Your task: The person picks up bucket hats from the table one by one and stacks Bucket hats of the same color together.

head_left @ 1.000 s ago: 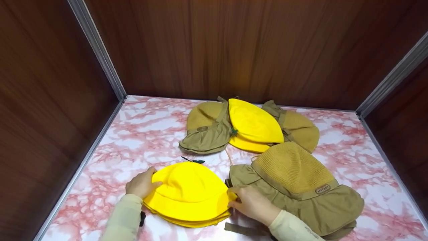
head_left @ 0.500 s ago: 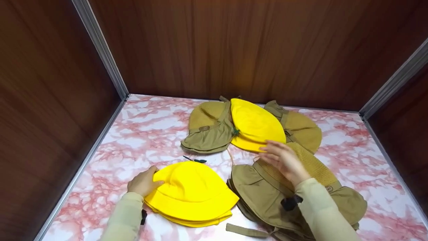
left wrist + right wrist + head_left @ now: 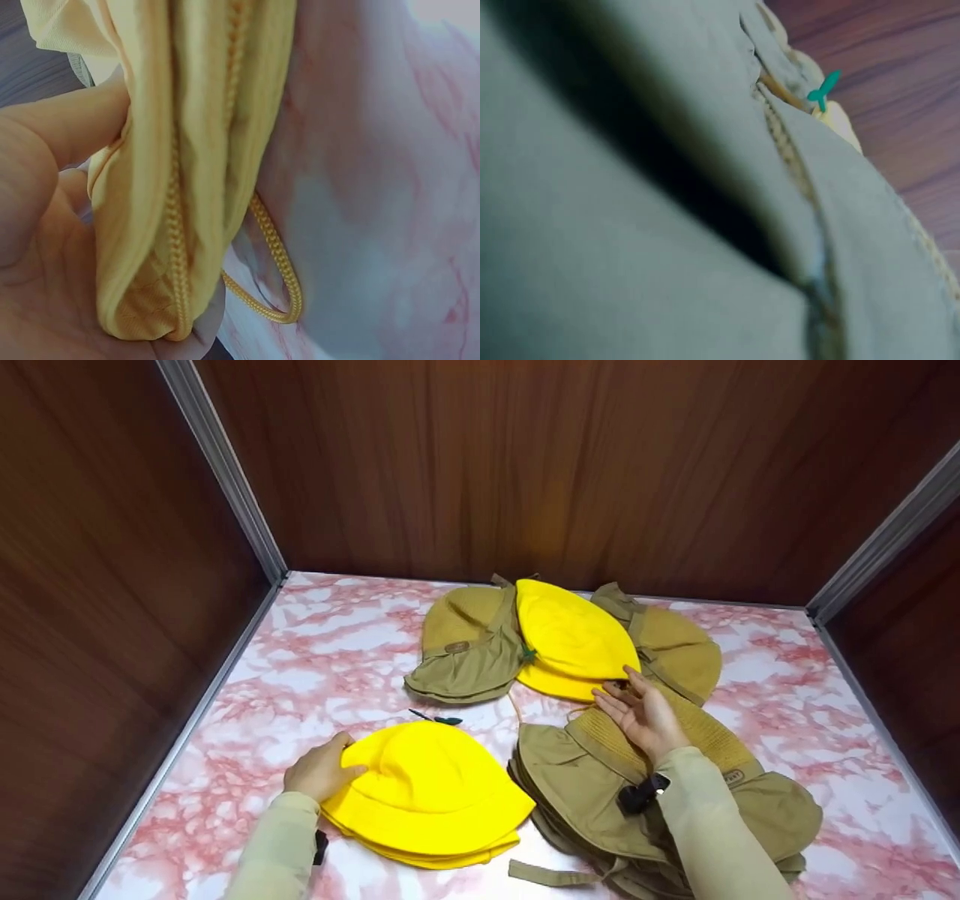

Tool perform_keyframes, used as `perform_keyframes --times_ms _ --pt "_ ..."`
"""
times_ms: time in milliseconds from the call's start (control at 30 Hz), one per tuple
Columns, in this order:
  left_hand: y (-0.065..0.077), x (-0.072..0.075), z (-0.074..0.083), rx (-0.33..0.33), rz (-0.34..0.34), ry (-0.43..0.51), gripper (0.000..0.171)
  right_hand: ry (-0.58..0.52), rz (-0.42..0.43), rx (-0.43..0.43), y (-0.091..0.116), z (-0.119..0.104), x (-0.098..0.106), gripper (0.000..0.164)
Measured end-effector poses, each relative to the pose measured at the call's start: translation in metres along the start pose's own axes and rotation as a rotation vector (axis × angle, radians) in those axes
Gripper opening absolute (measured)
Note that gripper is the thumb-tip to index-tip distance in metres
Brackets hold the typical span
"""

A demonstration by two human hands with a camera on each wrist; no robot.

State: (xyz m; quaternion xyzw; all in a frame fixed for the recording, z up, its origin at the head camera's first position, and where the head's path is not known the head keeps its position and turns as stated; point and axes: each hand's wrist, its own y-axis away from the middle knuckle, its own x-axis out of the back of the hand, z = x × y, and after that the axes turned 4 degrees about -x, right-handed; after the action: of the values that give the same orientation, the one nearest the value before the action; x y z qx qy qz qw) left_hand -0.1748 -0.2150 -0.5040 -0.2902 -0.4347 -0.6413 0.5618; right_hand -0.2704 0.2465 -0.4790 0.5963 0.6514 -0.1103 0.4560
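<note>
In the head view my left hand (image 3: 319, 769) grips the left edge of a stack of yellow bucket hats (image 3: 431, 791) at the front. The left wrist view shows the thumb and fingers around several layered yellow brims (image 3: 150, 187), with a yellow cord loop (image 3: 289, 285) hanging out. My right hand (image 3: 646, 718) reaches over a khaki sun hat (image 3: 592, 802), palm partly turned up and fingers loosely extended. Its fingertips are at the lower right brim of another yellow hat (image 3: 574, 634) at the back. In the right wrist view, khaki cloth (image 3: 630, 225) hides the hand.
Khaki hats with woven crowns flank the back yellow hat on the left (image 3: 465, 637) and right (image 3: 679, 649). A green sprout-shaped piece (image 3: 448, 721) shows behind the front yellow stack. Brown wood-grain panels (image 3: 495, 472) surround the pink-and-white marbled table (image 3: 247, 690).
My right hand has left the front yellow stack and moved away to the right, over the khaki hat, to the back yellow hat's brim, turning its palm upward. The left hand stays put.
</note>
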Motion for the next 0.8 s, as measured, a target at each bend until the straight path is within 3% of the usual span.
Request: perform_keyframes --times_ms 200,500,800 --pt "0.001 0.001 -0.001 -0.001 0.002 0.019 0.042 -0.073 0.017 -0.025 -0.015 -0.001 0.006 0.055" --pt "0.000 0.000 -0.002 -0.022 0.023 0.026 0.038 -0.206 -0.041 -0.027 -0.027 0.000 0.020 0.054" --pt "0.001 -0.002 -0.004 -0.023 0.017 0.040 0.039 -0.163 -0.077 -0.081 -0.031 0.000 0.027 0.057"
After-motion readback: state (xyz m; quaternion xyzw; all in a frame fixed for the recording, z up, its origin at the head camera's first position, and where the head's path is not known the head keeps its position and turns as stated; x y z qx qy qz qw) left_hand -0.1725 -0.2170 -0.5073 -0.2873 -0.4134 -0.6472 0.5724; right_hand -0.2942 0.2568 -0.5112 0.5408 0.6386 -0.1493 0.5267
